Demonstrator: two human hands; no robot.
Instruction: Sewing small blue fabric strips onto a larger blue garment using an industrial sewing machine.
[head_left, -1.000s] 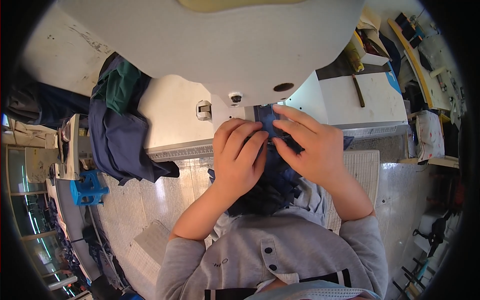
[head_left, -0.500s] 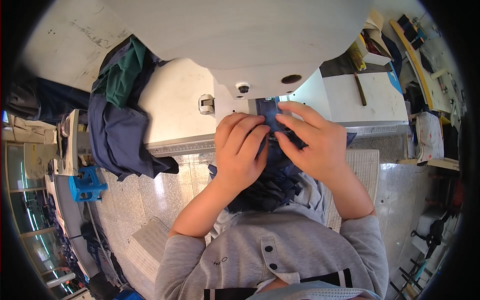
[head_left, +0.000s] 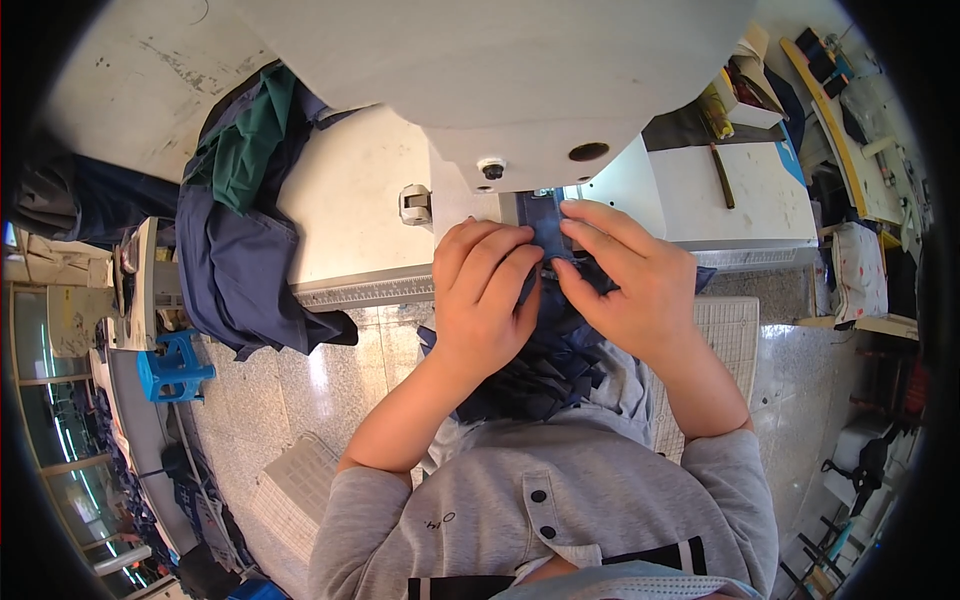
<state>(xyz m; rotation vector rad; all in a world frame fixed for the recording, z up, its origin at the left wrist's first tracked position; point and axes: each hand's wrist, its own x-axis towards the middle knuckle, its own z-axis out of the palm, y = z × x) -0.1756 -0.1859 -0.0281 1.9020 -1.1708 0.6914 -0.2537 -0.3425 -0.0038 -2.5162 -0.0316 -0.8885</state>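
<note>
A white sewing machine head (head_left: 520, 90) overhangs a strip of navy fabric (head_left: 542, 212), which lies in the lit area below it. My left hand (head_left: 485, 285) has curled fingers, their tips holding the strip's near left part. My right hand (head_left: 630, 285) grips the strip from the right, index and middle fingertips at its edge and thumb lower down. Dark navy fabric pieces (head_left: 540, 375) hang below both hands over my lap. Just left of the machine's plate sits a small metal fitting (head_left: 414, 204).
Navy and green garments (head_left: 240, 260) drape over the table's left side, above a blue stool (head_left: 170, 365). A metal ruler (head_left: 355, 293) runs along the front edge. A dark stick (head_left: 723, 175) lies on the right tabletop, near an open box (head_left: 745, 100). Cluttered shelves line the right.
The machine and table sit higher in the picture than a second ago. Both hands have shifted slightly up and right in the picture, still at the navy strip, their grip much the same.
</note>
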